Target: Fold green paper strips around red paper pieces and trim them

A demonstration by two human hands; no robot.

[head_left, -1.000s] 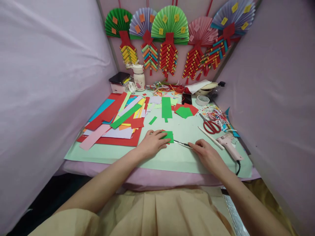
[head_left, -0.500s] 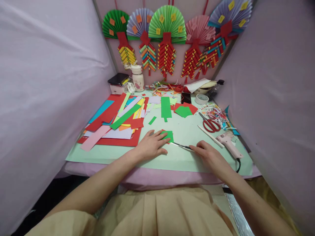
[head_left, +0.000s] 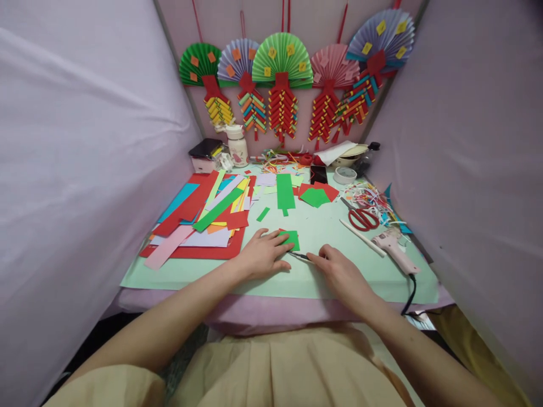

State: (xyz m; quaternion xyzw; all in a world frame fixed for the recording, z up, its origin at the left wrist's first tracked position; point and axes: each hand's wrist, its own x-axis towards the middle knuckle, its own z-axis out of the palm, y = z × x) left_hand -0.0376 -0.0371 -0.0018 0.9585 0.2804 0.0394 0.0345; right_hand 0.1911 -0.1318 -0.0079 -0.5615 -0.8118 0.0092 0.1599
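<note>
My left hand (head_left: pixel 265 253) lies flat with its fingers spread, pressing the left part of a small green paper square (head_left: pixel 292 239) onto the table. A sliver of red paper shows at the square's upper edge. My right hand (head_left: pixel 337 268) is closed around a slim, pointed, dark-and-silver tool (head_left: pixel 301 256); its exact kind is too small to make out. The tool's tip is at the lower edge of the green square, close to my left fingers. Above lie a green paper strip (head_left: pixel 285 192), a smaller green strip (head_left: pixel 263 214) and a green piece (head_left: pixel 315 197) on red paper.
Coloured paper strips on a red sheet (head_left: pixel 212 254) cover the left side. On the right are red-handled scissors (head_left: pixel 363 219), a white stick (head_left: pixel 362 238), a glue gun (head_left: pixel 396 251), a tape roll (head_left: pixel 345 175) and shredded paper (head_left: pixel 369 198). A bottle (head_left: pixel 237 148) stands behind; paper fans (head_left: pixel 283 59) hang above.
My right hand has moved left, bringing the tool's tip along the green square's lower edge towards my left fingers. My left hand stays on the paper. The camera view has tilted up slightly.
</note>
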